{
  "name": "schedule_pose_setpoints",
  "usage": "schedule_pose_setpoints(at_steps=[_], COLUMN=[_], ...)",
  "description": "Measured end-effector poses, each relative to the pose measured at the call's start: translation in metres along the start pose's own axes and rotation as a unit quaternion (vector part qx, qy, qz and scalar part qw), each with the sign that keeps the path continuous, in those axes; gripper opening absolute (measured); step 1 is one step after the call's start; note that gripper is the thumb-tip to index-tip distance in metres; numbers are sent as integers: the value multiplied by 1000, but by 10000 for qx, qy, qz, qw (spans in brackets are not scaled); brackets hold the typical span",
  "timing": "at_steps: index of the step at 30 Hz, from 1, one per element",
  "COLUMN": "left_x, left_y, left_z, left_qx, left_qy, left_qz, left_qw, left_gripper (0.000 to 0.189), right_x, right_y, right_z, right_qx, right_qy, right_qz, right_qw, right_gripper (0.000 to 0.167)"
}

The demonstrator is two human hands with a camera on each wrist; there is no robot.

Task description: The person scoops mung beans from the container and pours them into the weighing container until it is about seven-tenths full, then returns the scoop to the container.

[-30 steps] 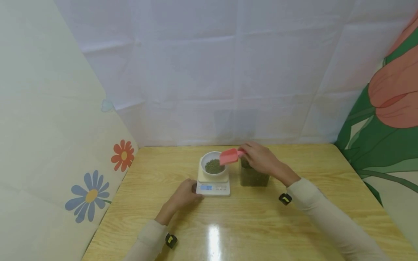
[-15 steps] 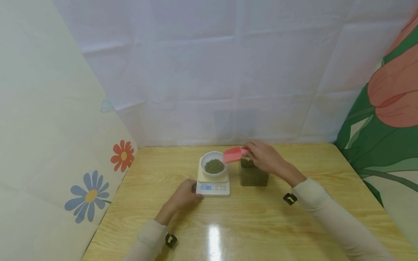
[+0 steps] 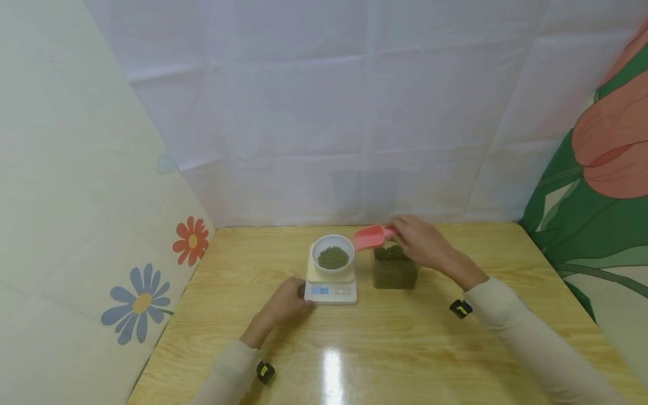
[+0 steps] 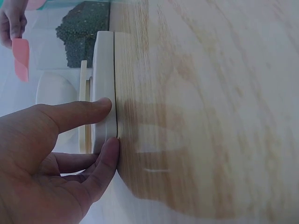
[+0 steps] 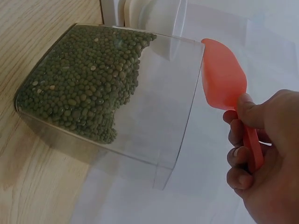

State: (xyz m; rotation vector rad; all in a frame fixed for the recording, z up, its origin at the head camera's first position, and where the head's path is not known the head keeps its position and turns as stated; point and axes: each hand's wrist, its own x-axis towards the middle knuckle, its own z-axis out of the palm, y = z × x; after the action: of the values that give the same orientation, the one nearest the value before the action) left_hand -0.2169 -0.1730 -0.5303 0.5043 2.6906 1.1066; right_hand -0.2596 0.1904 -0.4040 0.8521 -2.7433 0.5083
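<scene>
My right hand (image 3: 421,243) grips the handle of a pink scoop (image 3: 368,238), raised between the white bowl and the clear container; no beans show in its pan. In the right wrist view the scoop (image 5: 225,77) is beside the rim of the clear container (image 5: 161,102), which is partly filled with green mung beans (image 5: 84,77). The white bowl (image 3: 331,240) holds a heap of mung beans (image 3: 333,258) and sits on a kitchen scale (image 3: 331,299) with a lit display. My left hand (image 3: 284,302) holds the scale's front left corner, thumb along its front edge (image 4: 103,116).
Everything stands on a wood-grain table (image 3: 233,270). A white cloth (image 3: 283,140) hangs behind its far edge. Flower-printed sheets (image 3: 76,197) flank it left and right. Each wrist carries a small black device (image 3: 462,309).
The right hand has drawn the scoop to the right, away from over the bowl toward the container, uncovering more of the container's beans. My left hand stays at the scale.
</scene>
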Motion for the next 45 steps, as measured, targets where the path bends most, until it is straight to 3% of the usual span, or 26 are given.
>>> schedule_pose_setpoints(at_steps=[14, 29, 45], left_x=[-2, -3, -3], left_y=[3, 3, 5], left_z=[0, 0, 0], left_qx=[-24, 21, -112], left_qy=[16, 67, 19], left_qz=[-32, -104, -34], left_qw=[10000, 9999, 9999], left_gripper=[33, 35, 33], right_x=[-12, -22, -29], right_y=[10, 20, 27], right_z=[-7, -17, -30], right_qx=[-142, -123, -315], right_qy=[203, 61, -17], right_qz=[-31, 309, 390], right_qw=[9997, 9994, 9987], right_gripper=[23, 26, 27])
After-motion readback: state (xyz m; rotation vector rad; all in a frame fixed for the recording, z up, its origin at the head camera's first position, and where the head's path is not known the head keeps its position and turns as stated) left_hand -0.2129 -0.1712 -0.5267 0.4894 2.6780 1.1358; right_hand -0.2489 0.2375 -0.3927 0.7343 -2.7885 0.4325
